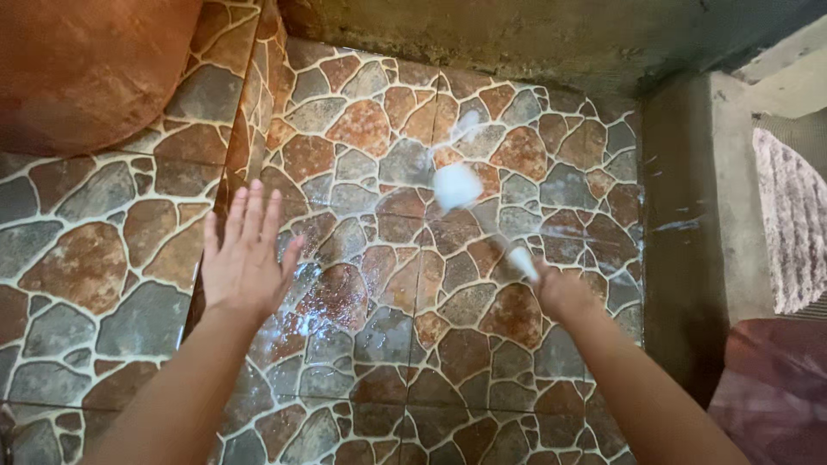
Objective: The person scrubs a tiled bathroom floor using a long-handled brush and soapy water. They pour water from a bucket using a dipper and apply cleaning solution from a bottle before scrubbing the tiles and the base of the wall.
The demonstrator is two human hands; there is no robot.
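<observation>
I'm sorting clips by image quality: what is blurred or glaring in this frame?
Head view: the white brush in the right hand is smeared by motion blur; the left hand is fairly sharp; wet tiles show soft glare; lighting is even daylight.

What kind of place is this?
Probably a bathroom or wash area: wet stone-pattern floor tiles, a bare concrete wall, and a white brush in the right hand.

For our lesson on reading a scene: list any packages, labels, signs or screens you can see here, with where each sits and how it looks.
None in view: no package, label, sign or screen.
Right hand: holds a blurred white brush over the wet stone-pattern tiled floor.
Left hand: open, fingers spread, beside a tiled step.
</observation>
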